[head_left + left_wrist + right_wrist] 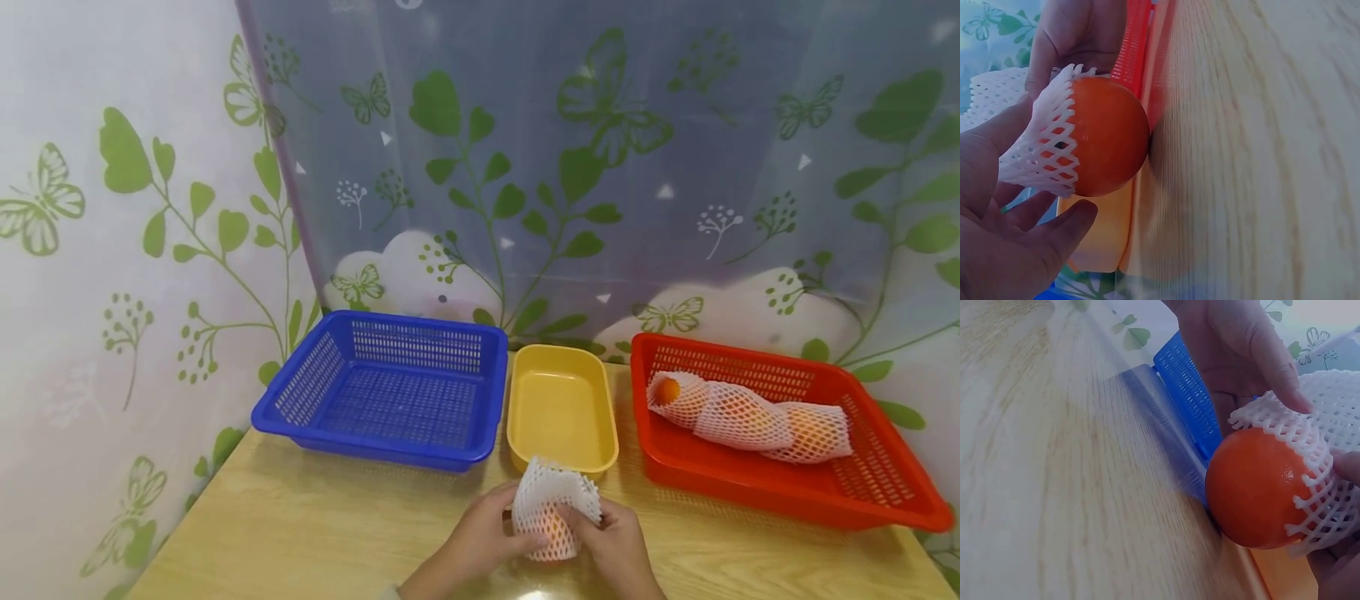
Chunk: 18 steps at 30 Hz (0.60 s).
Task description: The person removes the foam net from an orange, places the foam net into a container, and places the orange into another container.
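Observation:
Between both hands, over the table's front part, is a round, smooth orange partly inside a white foam net sleeve. One end of the orange bulges bare out of the sleeve in both wrist views, while the sleeve's loose end stands up in the head view. My left hand holds the sleeve from the left, its thumb across the mesh. From the right, my right hand pinches the sleeve with its thumb pressed on the mesh.
A yellow tray stands just beyond the hands. To its left is a blue basket. The red basket at right holds several net-wrapped orange fruits in a row. A patterned curtain hangs behind the wooden table.

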Each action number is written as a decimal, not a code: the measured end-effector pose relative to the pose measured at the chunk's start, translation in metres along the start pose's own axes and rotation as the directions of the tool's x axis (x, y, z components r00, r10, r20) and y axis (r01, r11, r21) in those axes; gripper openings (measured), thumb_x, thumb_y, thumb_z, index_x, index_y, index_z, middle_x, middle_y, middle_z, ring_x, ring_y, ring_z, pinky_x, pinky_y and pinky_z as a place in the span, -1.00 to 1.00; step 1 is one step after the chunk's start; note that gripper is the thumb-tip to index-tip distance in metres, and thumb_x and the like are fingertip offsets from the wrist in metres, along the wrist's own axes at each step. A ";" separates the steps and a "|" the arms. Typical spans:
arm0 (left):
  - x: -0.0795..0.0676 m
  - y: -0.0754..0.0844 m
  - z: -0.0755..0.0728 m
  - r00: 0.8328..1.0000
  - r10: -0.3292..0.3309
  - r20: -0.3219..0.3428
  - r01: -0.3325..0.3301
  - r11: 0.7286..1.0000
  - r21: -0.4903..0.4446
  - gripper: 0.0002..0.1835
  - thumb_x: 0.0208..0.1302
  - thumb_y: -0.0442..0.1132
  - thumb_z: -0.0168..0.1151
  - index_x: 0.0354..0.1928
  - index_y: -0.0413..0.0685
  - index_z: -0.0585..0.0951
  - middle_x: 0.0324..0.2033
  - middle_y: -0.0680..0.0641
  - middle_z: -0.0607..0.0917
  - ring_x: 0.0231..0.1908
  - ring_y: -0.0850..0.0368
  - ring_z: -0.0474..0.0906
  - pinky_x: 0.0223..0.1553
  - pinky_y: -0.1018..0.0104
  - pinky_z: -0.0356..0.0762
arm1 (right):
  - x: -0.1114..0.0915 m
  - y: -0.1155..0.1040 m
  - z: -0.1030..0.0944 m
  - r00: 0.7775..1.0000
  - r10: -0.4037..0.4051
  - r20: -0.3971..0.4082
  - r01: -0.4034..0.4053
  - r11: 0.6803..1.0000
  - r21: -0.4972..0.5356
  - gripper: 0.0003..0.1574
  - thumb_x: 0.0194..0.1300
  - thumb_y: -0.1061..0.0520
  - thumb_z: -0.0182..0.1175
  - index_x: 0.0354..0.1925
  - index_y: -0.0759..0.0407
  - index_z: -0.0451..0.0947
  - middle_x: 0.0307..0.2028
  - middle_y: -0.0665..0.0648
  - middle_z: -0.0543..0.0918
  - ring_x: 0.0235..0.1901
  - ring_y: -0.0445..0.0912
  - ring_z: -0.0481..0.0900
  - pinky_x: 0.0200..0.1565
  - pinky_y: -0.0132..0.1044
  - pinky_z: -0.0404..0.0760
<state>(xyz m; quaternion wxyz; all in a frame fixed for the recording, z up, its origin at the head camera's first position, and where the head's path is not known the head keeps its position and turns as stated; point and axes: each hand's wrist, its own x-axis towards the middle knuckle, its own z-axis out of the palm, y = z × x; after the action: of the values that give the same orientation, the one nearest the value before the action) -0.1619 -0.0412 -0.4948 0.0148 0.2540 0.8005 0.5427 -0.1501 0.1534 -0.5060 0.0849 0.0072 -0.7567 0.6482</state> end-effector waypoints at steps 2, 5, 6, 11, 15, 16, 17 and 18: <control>-0.001 -0.002 -0.001 1.000 0.026 0.005 -0.026 0.999 0.039 -0.41 0.07 -0.08 0.48 0.14 -0.12 0.57 0.06 -0.08 0.64 0.04 0.13 0.55 0.04 0.36 0.55 | -0.001 -0.001 0.001 1.000 0.020 0.013 -0.020 1.000 0.007 -0.78 0.12 0.28 0.39 -0.23 0.40 0.69 -0.37 0.07 0.75 -0.36 -0.25 0.64 -0.29 -0.37 0.64; -0.002 -0.003 -0.002 0.999 0.037 0.014 -0.038 0.996 0.075 -0.44 0.07 -0.06 0.48 0.12 -0.10 0.59 0.00 -0.05 0.67 0.00 0.19 0.57 0.03 0.36 0.54 | -0.002 -0.002 0.002 0.998 0.050 0.028 -0.051 0.999 0.015 -0.76 0.13 0.27 0.39 -0.20 0.37 0.69 -0.35 0.06 0.75 -0.34 -0.23 0.64 -0.26 -0.37 0.64; -0.002 -0.003 -0.002 0.999 0.032 0.017 -0.033 0.996 0.077 -0.45 0.07 -0.06 0.48 0.11 -0.09 0.59 -0.02 -0.04 0.68 -0.02 0.21 0.57 0.02 0.36 0.54 | -0.002 -0.002 0.002 0.998 0.052 0.031 -0.052 0.999 0.014 -0.75 0.13 0.27 0.39 -0.19 0.36 0.68 -0.33 0.07 0.75 -0.32 -0.23 0.64 -0.24 -0.37 0.64; -0.001 0.000 -0.004 0.999 -0.033 0.000 0.032 0.997 0.074 -0.50 0.04 -0.06 0.49 0.04 -0.06 0.63 -0.07 0.01 0.70 -0.06 0.23 0.58 -0.01 0.34 0.55 | -0.002 -0.005 0.002 0.998 0.037 0.041 -0.036 0.999 -0.008 -0.66 0.12 0.23 0.41 -0.10 0.30 0.66 -0.22 0.09 0.73 -0.22 -0.23 0.63 -0.16 -0.37 0.62; -0.001 0.002 -0.005 0.994 -0.054 -0.099 0.061 0.996 0.069 -0.66 0.05 -0.18 0.49 -0.10 -0.10 0.69 -0.19 0.01 0.73 -0.16 0.25 0.60 -0.12 0.38 0.59 | -0.003 -0.006 0.002 0.995 0.065 0.073 -0.064 0.998 -0.015 -0.56 0.11 0.19 0.43 -0.02 0.25 0.62 -0.12 0.11 0.71 -0.12 -0.23 0.61 -0.10 -0.39 0.59; -0.001 0.002 -0.004 0.990 -0.047 -0.134 0.057 0.996 0.072 -0.71 0.05 -0.23 0.48 -0.16 -0.11 0.71 -0.24 0.01 0.74 -0.21 0.27 0.61 -0.16 0.39 0.60 | -0.003 -0.005 0.002 0.994 0.069 0.083 -0.068 0.998 -0.017 -0.54 0.10 0.20 0.44 0.00 0.25 0.61 -0.11 0.11 0.70 -0.11 -0.22 0.61 -0.09 -0.38 0.59; -0.001 0.002 -0.004 0.985 -0.036 -0.169 0.049 0.996 0.075 -0.76 0.04 -0.28 0.48 -0.21 -0.12 0.72 -0.29 0.01 0.75 -0.26 0.28 0.60 -0.21 0.40 0.60 | -0.004 -0.005 0.002 0.993 0.075 0.093 -0.074 0.997 -0.019 -0.52 0.10 0.20 0.44 0.01 0.26 0.61 -0.09 0.12 0.70 -0.09 -0.21 0.61 -0.08 -0.38 0.59; 0.000 0.001 -0.004 0.979 -0.023 -0.203 0.042 0.995 0.088 -0.80 0.03 -0.31 0.47 -0.25 -0.13 0.72 -0.33 0.02 0.75 -0.30 0.30 0.59 -0.24 0.40 0.59 | -0.004 -0.005 0.002 0.992 0.081 0.101 -0.079 0.997 -0.020 -0.52 0.09 0.20 0.44 0.02 0.25 0.60 -0.08 0.12 0.69 -0.08 -0.20 0.60 -0.07 -0.38 0.58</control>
<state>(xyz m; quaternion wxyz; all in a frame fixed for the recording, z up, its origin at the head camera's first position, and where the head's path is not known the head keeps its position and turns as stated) -0.1621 -0.0441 -0.4925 -0.0693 0.1849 0.8261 0.5278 -0.1464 0.1498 -0.5021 0.0201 0.0094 -0.7649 0.6437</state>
